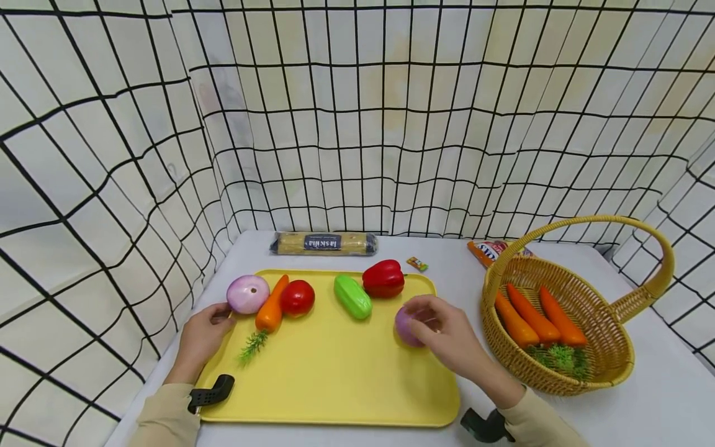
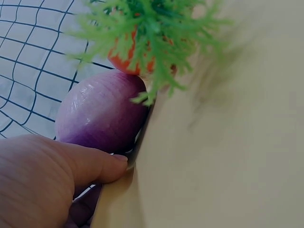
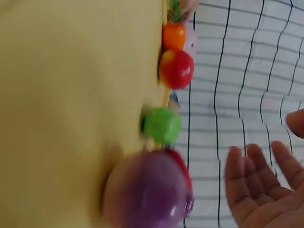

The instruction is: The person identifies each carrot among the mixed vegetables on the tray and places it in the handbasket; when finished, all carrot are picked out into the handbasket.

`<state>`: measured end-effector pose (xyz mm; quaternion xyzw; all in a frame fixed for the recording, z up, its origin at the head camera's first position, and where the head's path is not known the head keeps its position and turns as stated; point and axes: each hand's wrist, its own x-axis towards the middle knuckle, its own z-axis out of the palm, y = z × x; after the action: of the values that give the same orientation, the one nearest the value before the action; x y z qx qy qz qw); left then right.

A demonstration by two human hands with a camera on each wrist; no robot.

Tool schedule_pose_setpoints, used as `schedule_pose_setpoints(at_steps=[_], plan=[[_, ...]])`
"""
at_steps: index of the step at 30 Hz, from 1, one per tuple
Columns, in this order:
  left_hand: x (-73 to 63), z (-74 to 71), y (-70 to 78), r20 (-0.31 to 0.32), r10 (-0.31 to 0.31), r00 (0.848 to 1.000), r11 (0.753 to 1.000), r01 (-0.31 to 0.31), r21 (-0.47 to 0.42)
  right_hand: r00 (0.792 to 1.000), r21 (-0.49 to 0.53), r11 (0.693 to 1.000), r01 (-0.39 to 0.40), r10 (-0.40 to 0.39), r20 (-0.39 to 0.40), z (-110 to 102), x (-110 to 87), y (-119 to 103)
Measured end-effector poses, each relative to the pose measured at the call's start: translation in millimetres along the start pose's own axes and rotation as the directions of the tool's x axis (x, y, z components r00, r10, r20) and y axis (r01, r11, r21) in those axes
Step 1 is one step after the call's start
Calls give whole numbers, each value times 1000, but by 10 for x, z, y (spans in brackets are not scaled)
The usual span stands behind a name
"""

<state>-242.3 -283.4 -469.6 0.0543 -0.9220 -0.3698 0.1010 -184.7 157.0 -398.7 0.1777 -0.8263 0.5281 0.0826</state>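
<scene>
On the yellow tray [image 1: 324, 385], a purple onion [image 1: 406, 332] sits near the right edge. My right hand [image 1: 449, 335] is above and beside it, fingers loosely bent; the right wrist view shows this hand [image 3: 266, 185] apart from the onion [image 3: 152, 194], holding nothing. At the tray's left rim my left hand [image 1: 203, 338] grips the edge, its thumb [image 2: 107, 166] on top and the other fingers mostly hidden. Just beyond that thumb lies another purple onion [image 1: 247, 294]. Beside it are a carrot [image 1: 270, 307] with green leaves and a round red fruit or vegetable [image 1: 298, 298].
A short green cucumber [image 1: 353, 298] and a red bell pepper [image 1: 383, 279] lie at the tray's back. Behind stand a pasta pack [image 1: 324, 243] and a small wrapper [image 1: 417, 264]. Right of the tray, a wicker basket [image 1: 503, 354] holds three carrots, with a snack bag [image 1: 483, 251] behind.
</scene>
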Motion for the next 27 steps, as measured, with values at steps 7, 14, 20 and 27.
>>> schedule_pose_setpoints(at_steps=[7, 14, 20, 27], plan=[[-7, 2, 2, 11, -19, 1000, 1000, 19, -16, 977, -29, 997, -71, 75, 201, 576, 375, -227], [1, -9, 1, 12, -31, 999, 999, 32, -30, 941, -51, 997, -65, 78, 330, 1165, 664, -432], [-9, -15, 7, 12, -30, 999, 999, 31, -32, 913, -97, 992, -77, 110, 394, 1563, 804, -551], [-21, -34, 27, 25, -34, 999, 999, 35, -39, 964, -177, 983, -40, 85, 251, 1917, 870, -591]])
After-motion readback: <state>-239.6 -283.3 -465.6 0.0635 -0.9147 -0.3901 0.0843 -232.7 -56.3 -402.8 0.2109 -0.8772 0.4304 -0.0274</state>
